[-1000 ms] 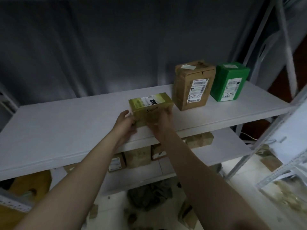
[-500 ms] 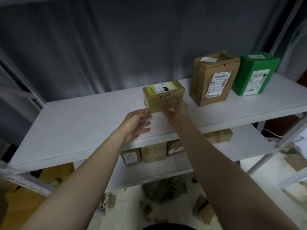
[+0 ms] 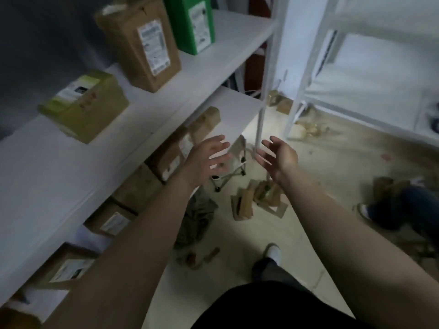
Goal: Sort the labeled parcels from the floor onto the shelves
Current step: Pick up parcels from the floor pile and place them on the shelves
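On upper shelf (image 3: 42, 172) at left: olive box (image 3: 85, 110), brown box (image 3: 140, 43), green box (image 3: 192, 22), all resting, none held. Left hand (image 3: 205, 160) and right hand (image 3: 279, 157) both empty, fingers spread, out over floor (image 3: 332, 167). Likely between parcels. Next move calls for bending to cardboard parcels (image 3: 259, 200) on floor and gripping one.

A small folding stool (image 3: 238, 153) stands on the pale floor (image 3: 344, 176). A crumpled grey cloth (image 3: 199, 214) lies near it.
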`<move>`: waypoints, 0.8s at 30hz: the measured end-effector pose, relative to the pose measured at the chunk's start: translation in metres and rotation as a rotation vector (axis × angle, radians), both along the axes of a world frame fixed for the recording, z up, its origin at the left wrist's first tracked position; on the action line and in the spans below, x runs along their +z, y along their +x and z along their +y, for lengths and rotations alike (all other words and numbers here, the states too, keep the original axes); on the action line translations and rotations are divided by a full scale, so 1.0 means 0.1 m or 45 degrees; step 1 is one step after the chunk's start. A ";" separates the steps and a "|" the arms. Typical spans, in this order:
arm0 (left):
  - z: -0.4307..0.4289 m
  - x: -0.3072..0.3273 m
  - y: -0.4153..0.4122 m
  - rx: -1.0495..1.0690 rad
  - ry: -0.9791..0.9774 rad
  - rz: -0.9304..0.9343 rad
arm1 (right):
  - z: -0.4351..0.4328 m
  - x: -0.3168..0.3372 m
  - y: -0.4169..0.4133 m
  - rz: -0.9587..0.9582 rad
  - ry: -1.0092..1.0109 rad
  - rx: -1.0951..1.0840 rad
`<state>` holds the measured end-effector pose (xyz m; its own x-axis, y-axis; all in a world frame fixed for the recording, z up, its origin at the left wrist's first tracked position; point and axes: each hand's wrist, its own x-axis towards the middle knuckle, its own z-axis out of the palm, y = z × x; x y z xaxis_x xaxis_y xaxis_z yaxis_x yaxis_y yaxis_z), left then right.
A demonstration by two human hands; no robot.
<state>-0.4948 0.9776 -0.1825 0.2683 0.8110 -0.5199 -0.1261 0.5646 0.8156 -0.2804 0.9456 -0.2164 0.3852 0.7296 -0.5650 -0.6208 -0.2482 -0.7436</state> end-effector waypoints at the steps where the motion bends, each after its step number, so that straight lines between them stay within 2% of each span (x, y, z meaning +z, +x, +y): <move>1: -0.01 -0.10 0.22 -0.057 -0.015 0.046 | -0.13 -0.13 0.22 0.014 -0.057 -0.028; 5: 0.03 -0.60 1.13 -0.300 -0.046 0.289 | -0.54 -0.76 1.06 0.124 -0.255 -0.086; 11: 0.36 -1.62 2.21 -0.578 -0.249 0.445 | -0.57 -1.80 2.09 0.255 -0.454 -0.153; 16: 0.87 -2.41 2.72 -0.468 -0.512 0.657 | -0.09 -2.43 2.70 0.296 -0.637 -0.055; 24: 1.78 -3.87 3.31 -0.363 -0.666 0.774 | 0.84 -3.76 3.08 0.301 -0.893 0.099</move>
